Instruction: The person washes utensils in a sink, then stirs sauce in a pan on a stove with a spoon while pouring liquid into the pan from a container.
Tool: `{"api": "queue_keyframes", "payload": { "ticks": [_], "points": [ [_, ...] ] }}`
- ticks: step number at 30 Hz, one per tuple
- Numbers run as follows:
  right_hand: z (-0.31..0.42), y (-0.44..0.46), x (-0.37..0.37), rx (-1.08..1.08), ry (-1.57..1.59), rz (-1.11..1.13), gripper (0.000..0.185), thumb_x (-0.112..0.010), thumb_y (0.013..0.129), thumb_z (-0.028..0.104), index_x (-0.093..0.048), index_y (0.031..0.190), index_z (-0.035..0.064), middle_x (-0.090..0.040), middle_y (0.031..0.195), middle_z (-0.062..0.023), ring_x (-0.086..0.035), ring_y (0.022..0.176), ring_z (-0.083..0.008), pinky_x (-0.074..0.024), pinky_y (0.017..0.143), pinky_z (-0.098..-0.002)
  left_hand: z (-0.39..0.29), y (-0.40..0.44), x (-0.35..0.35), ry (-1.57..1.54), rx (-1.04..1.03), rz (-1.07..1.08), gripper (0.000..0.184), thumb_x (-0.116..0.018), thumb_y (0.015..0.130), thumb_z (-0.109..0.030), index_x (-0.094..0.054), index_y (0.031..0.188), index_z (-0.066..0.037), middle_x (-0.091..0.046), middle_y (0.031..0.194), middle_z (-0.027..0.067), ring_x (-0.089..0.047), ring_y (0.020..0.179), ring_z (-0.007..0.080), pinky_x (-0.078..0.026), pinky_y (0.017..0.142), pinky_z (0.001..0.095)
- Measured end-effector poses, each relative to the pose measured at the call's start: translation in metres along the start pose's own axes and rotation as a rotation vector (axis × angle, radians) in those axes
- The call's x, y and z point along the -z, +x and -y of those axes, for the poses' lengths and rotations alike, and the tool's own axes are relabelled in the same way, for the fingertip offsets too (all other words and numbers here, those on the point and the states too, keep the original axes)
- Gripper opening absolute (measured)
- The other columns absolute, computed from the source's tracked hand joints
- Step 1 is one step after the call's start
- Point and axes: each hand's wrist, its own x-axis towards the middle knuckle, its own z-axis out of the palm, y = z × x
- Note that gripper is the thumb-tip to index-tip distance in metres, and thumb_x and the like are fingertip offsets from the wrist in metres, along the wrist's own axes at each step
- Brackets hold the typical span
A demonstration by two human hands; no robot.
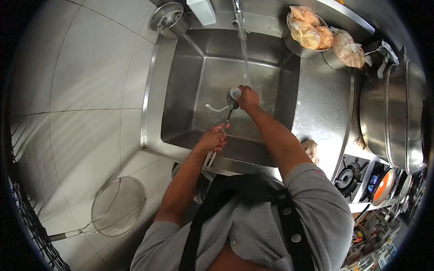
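Observation:
My left hand [214, 138] is closed around the handle of a metal serving spoon [231, 105], whose pale handle end sticks out below the fist. The spoon slants over the sink [233, 119], its bowl pointing away from me. My right hand [247, 98] is closed at the bowl, pressing a whitish scrubber [235, 93] against it; the fingers partly hide the scrubber. Just beyond the right hand, water [244, 49] runs from the faucet [237, 16] into the basin. A white curved streak [217, 108] shows at the sink bottom, left of the spoon.
A metal pot [169, 20] and a white container [201, 11] stand at the sink's back left. At back right are bagged orange-pink items [307, 29] in a pot. Large pots [393, 113] and a burner [346, 177] lie right. A round strainer [119, 207] hangs against the left wall.

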Motion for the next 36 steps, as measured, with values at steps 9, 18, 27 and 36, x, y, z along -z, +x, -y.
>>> {"api": "queue_keyframes", "payload": {
  "ticks": [9, 18, 27, 36],
  "points": [
    [-0.005, 0.023, -0.031, -0.19, 0.561, -0.153, 0.039, -0.059, 0.081, 0.03, -0.056, 0.114, 0.0077, -0.06, 0.107, -0.0131, -0.057, 0.099, -0.0281, -0.0466, 0.081, -0.0413, 0.005, -0.016, 0.007, -0.035, -0.036, 0.011, 0.05, -0.038, 0.087, -0.005, -0.033, 0.136, -0.016, -0.032, 0.057, -0.0029, -0.029, 0.041, 0.007, -0.022, 0.032, 0.0213],
    [0.048, 0.022, 0.011, 0.166, 2.346, 0.89, 0.044, -0.05, 0.087, 0.031, -0.047, 0.122, 0.0046, -0.057, 0.098, -0.0242, -0.058, 0.081, -0.0351, -0.0474, 0.071, -0.0487, 0.034, -0.03, 0.021, -0.574, -0.162, 0.485, 0.045, -0.043, 0.095, -0.022, -0.031, 0.138, -0.015, -0.035, 0.055, -0.0021, -0.028, 0.039, 0.0062, -0.024, 0.031, 0.0189],
    [0.084, 0.045, -0.039, -0.225, 1.144, -0.405, 0.038, -0.056, 0.085, 0.026, -0.045, 0.11, -0.0013, -0.056, 0.088, -0.0145, -0.058, 0.072, -0.0251, -0.0481, 0.055, -0.0416, 0.004, -0.006, -0.002, 0.505, -0.565, -0.416, 0.033, -0.048, 0.094, -0.021, -0.049, 0.125, -0.011, -0.04, 0.056, -0.005, -0.035, 0.04, 0.0058, -0.029, 0.036, 0.0234],
    [0.054, 0.05, -0.016, -0.533, 1.23, -0.184, 0.052, -0.064, 0.082, 0.04, -0.041, 0.107, 0.0006, -0.054, 0.097, -0.0131, -0.054, 0.083, -0.0218, -0.0452, 0.071, -0.0341, 0.012, -0.004, -0.003, -0.12, -0.309, -0.089, 0.029, -0.044, 0.095, -0.023, -0.052, 0.119, -0.011, -0.038, 0.052, -0.0042, -0.036, 0.039, 0.0072, -0.028, 0.033, 0.0239]
  ]
}}
